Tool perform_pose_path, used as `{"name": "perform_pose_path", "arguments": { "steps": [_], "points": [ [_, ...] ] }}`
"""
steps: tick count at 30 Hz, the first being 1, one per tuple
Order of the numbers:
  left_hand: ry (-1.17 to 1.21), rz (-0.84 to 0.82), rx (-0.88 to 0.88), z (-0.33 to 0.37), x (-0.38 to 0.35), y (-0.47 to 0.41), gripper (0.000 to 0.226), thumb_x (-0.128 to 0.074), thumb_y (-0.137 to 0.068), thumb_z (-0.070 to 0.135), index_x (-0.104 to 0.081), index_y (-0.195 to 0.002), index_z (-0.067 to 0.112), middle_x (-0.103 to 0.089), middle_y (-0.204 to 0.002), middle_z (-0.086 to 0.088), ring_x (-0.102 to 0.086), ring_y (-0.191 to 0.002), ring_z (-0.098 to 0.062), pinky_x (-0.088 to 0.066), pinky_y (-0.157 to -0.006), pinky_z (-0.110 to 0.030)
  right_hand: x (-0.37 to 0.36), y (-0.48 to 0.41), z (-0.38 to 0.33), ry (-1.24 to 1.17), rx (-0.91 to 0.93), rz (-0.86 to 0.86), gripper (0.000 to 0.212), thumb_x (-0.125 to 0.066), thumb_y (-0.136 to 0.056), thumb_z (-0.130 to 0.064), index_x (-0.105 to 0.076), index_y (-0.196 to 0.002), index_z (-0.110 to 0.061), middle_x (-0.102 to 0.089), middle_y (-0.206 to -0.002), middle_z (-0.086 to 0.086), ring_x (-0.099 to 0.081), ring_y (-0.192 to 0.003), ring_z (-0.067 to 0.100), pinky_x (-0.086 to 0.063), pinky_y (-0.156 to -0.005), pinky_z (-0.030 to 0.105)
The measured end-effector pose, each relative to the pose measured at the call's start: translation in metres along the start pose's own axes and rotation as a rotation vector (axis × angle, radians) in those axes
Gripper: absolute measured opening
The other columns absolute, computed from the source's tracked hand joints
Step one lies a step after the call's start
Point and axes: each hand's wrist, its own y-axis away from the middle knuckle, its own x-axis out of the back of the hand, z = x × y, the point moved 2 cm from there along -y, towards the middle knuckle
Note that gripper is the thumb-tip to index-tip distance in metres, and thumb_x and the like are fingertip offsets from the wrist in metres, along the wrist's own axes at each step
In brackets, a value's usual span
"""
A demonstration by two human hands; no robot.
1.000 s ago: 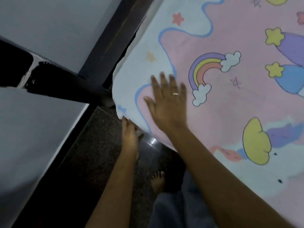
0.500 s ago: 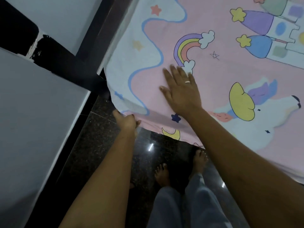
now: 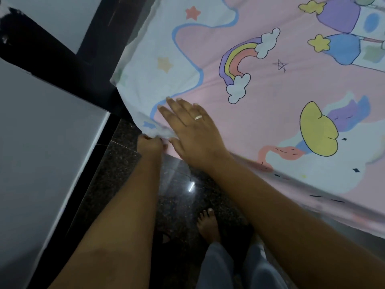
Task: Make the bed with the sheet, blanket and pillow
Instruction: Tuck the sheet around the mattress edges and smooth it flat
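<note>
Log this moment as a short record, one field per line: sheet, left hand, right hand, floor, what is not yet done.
sheet: pink and pale blue sheet printed with a rainbow, spread over the bed, its near edge hanging over the side
left hand: left hand below the bed corner, fingers in a grip on bunched sheet
right hand: right hand flat on the sheet near the corner, fingers straight
floor: dark speckled floor
not yet done: no blanket or pillow in view

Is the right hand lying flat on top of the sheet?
Yes, the right hand rests with straight fingers on the printed sheet near its corner.
</note>
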Motion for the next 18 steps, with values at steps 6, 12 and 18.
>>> {"name": "perform_pose_path", "arguments": {
  "steps": [6, 12, 18],
  "points": [
    [0.153, -0.17, 0.073, 0.048, 0.021, -0.012, 0.081, -0.066, -0.081, 0.005, -0.017, -0.141, 0.029, -0.048, -0.125, -0.002, -0.059, -0.102, -0.025, -0.055, -0.081, -0.046, 0.019, -0.038, 0.041, 0.021, -0.034, -0.109, 0.072, -0.049, -0.086, -0.054, -0.034, -0.147, -0.02, -0.03, -0.154, 0.006, -0.033, -0.138, 0.027, -0.026, -0.111, 0.042],
    [0.066, -0.144, 0.114, 0.045, 0.022, -0.014, 0.062, -0.067, -0.081, 0.007, -0.033, -0.132, 0.013, -0.057, -0.111, -0.017, -0.057, -0.063, -0.018, -0.051, -0.046, -0.024, 0.003, -0.033, 0.042, 0.126, -0.035, -0.161, 0.071, -0.026, -0.088, -0.066, -0.027, -0.149, -0.029, -0.025, -0.156, 0.003, -0.023, -0.143, 0.026, -0.015, -0.115, 0.048],
    [-0.35, -0.023, -0.069, 0.038, 0.017, -0.016, 0.05, -0.059, -0.077, 0.022, -0.056, -0.12, -0.002, -0.058, -0.12, -0.024, -0.06, -0.103, -0.039, -0.053, -0.084, -0.043, -0.002, -0.029, 0.032, 0.134, -0.026, -0.056, 0.063, -0.033, -0.093, -0.056, -0.036, -0.146, -0.023, -0.034, -0.152, 0.004, -0.031, -0.14, 0.026, -0.022, -0.112, 0.049]
  ]
}}
